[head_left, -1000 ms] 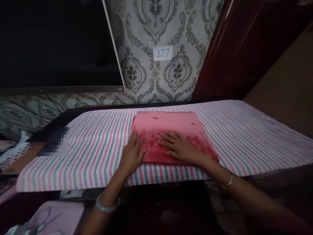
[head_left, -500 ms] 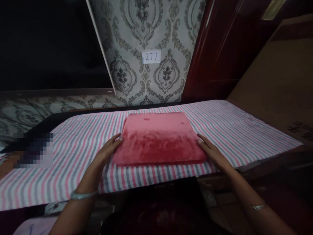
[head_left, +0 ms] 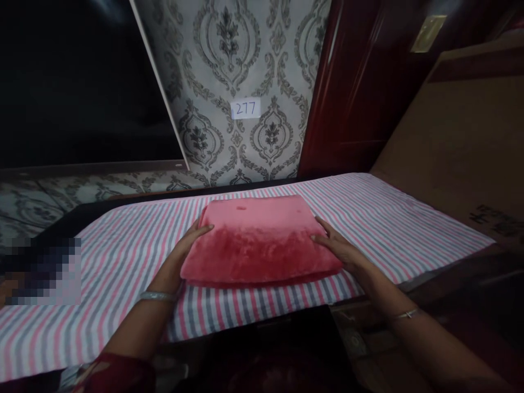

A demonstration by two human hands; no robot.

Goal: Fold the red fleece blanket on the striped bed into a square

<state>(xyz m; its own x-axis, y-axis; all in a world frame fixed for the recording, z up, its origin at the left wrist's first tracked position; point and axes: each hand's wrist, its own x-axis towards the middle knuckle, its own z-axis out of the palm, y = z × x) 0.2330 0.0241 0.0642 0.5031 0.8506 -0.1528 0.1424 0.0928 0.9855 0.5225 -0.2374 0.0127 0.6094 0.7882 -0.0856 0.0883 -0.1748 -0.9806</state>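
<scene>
Plush pink folded blanket point(head_left: 260, 240), a soft rectangle on the striped cloth point(head_left: 368, 218); left hand point(head_left: 186, 248) and right hand point(head_left: 338, 248) clasp its sides, fingers spread

Single head view, looking forward and down, close over striped cloth point(head_left: 368, 218), facing papered wall point(head_left: 254, 65).

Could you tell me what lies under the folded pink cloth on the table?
The folded pink cloth rests on a striped sheet, pink, grey and white, which shows on every side of it. The left hand and right hand grip its edges. Whatever is beneath the sheet is covered.
</scene>
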